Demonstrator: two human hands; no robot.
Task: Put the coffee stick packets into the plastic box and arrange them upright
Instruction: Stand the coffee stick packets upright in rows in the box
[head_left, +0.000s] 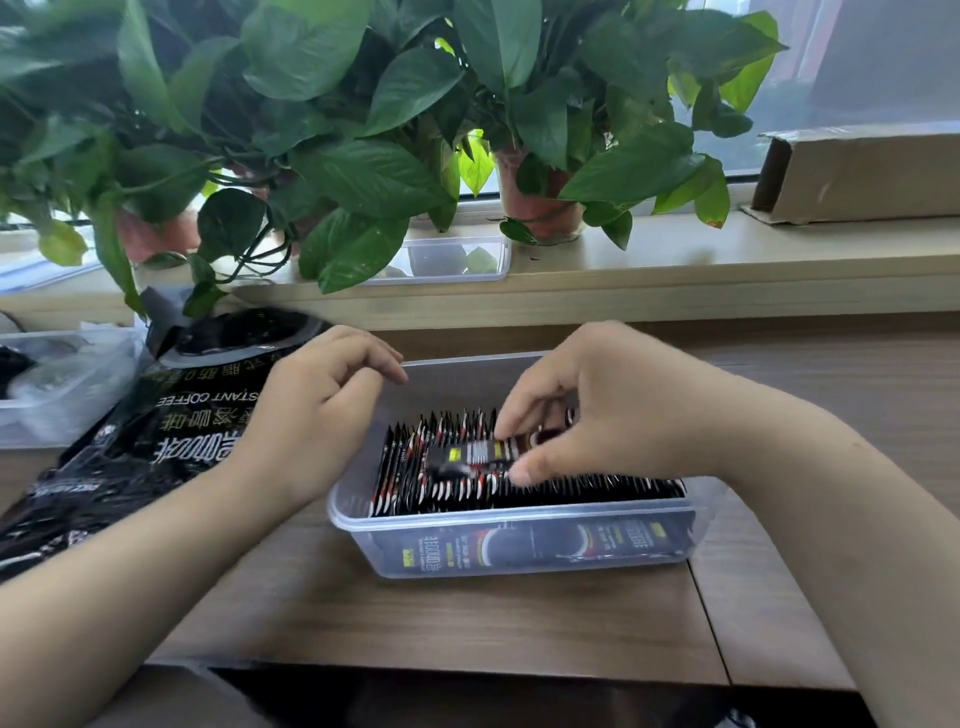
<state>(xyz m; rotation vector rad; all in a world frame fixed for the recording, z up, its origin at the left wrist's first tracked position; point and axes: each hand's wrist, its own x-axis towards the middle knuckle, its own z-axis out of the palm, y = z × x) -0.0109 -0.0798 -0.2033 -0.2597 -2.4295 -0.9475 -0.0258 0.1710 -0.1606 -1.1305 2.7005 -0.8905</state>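
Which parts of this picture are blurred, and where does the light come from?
In the head view, motion smears the coffee packet pinched by the right hand, and the top-left leaves are soft; the upright packets in the plastic box look fairly sharp. Soft daylight comes from the window behind the potted plants, so shadows are faint. The wide lens bends the window sill.

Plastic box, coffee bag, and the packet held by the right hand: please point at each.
plastic box (467, 379): head view, far wall.
coffee bag (171, 431): head view, printed face.
held packet (467, 453): head view, its label.
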